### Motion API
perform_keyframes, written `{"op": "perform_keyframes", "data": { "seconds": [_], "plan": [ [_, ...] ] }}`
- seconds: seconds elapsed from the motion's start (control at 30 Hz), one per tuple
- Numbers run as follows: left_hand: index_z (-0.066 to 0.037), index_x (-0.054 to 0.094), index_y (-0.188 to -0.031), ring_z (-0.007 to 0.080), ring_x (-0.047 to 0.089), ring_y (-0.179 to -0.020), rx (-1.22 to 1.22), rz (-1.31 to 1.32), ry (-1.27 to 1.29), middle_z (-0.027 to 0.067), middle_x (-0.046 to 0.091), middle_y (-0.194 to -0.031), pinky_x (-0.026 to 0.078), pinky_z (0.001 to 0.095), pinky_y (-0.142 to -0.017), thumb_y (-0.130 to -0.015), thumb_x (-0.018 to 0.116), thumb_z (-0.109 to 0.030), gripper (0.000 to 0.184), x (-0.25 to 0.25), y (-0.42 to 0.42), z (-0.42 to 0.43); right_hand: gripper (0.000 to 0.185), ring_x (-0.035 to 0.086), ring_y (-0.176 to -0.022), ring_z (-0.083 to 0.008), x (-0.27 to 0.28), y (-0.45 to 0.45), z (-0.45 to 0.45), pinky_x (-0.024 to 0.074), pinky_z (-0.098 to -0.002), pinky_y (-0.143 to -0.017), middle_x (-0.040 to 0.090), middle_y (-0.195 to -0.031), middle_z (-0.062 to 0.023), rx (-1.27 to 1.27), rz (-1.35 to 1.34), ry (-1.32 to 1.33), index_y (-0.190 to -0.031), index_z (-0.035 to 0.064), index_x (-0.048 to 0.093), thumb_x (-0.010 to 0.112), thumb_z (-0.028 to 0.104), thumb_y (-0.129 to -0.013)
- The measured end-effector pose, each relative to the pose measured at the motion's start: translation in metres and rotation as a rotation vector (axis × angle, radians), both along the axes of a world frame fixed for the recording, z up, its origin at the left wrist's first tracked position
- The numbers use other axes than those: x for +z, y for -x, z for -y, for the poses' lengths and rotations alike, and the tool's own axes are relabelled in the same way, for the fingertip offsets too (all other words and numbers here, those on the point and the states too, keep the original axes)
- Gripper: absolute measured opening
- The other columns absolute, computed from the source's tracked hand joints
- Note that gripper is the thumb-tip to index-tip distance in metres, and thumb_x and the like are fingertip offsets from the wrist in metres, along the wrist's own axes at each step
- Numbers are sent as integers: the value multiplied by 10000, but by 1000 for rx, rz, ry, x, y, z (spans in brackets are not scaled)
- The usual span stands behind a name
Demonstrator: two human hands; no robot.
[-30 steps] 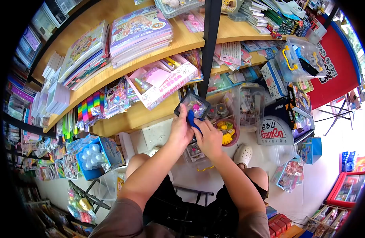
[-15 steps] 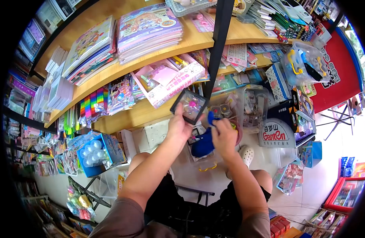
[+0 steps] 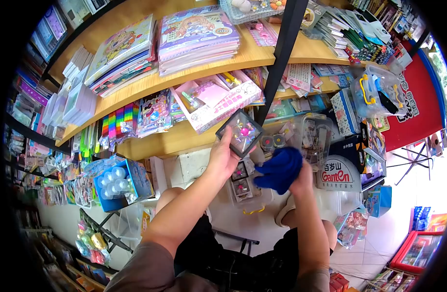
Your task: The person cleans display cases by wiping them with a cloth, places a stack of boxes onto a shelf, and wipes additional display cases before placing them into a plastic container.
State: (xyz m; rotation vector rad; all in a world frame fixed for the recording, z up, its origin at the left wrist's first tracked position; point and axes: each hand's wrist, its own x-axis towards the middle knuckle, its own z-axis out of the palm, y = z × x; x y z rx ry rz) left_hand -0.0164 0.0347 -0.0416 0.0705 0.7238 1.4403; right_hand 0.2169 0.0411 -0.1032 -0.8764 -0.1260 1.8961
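My left hand (image 3: 222, 159) is closed on the edge of a small black-framed display box (image 3: 240, 133) with a clear front. A bright pink piece and other tiny bits show inside the box. In my right hand (image 3: 302, 180) is a bunched blue cloth (image 3: 280, 170), blurred by motion and hanging to the right of the box, apart from it. Below them, between my knees, a clear plastic bin (image 3: 263, 200) on the floor holds similar small black-framed boxes (image 3: 241, 188).
A wooden shelf (image 3: 150, 83) with stacked books (image 3: 199, 46) runs in front, beside a black upright post (image 3: 283, 53). A pink carton (image 3: 226, 104) sits on the level below. Clear tubs (image 3: 315, 141) stand at the right, and a blue box (image 3: 119, 187) at the left.
My right hand has moved right, carrying the blue cloth up and away from the bin, uncovering the boxes there. The display box has turned slightly in my left hand. The view has shifted a little.
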Motion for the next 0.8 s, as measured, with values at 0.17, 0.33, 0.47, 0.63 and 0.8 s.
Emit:
{"op": "perform_keyframes", "data": {
  "seconds": [0.17,0.33,0.47,0.63,0.8],
  "plan": [
    [-37,383,-1272,299,565,-1099,-18,-113,-58,145,533,-1226,500,526,-892,-955,463,-348,452,-8,-4,1,447,519,-1130,-354,56,7,13,367,-504,-1015,552,-1224,-192,35,-158,-113,-1190,16,535,366,350,-944],
    [-137,458,-1234,155,573,-1063,-12,-51,-100,26,565,-1185,497,334,-888,-943,526,-276,329,-4,-1,-2,502,490,-1172,-353,19,43,38,336,-501,-1045,527,-1270,-172,73,-145,148,-1277,41,480,348,392,-944],
    [-138,473,-1212,153,572,-1058,29,-137,-90,23,569,-1169,493,336,-886,-937,536,-293,322,8,-1,0,465,509,-1165,-274,58,17,35,369,-430,-1037,512,-1300,-135,75,-353,-143,-1286,31,457,407,346,-947],
    [-121,486,-1197,154,573,-1038,36,-172,-119,30,585,-1138,489,331,-882,-940,533,-279,305,6,-10,2,457,478,-1199,-265,31,48,50,354,-401,-1048,508,-1300,-120,65,-243,26,-1301,55,447,445,334,-939],
    [-91,523,-1185,136,565,-1012,42,-388,-146,40,580,-1166,452,315,-899,-943,526,-313,328,-9,-64,25,548,476,-1150,-218,27,92,57,344,-326,-1001,497,-1261,-127,135,1001,-526,-1324,4,365,460,391,-947]
  ]
}}
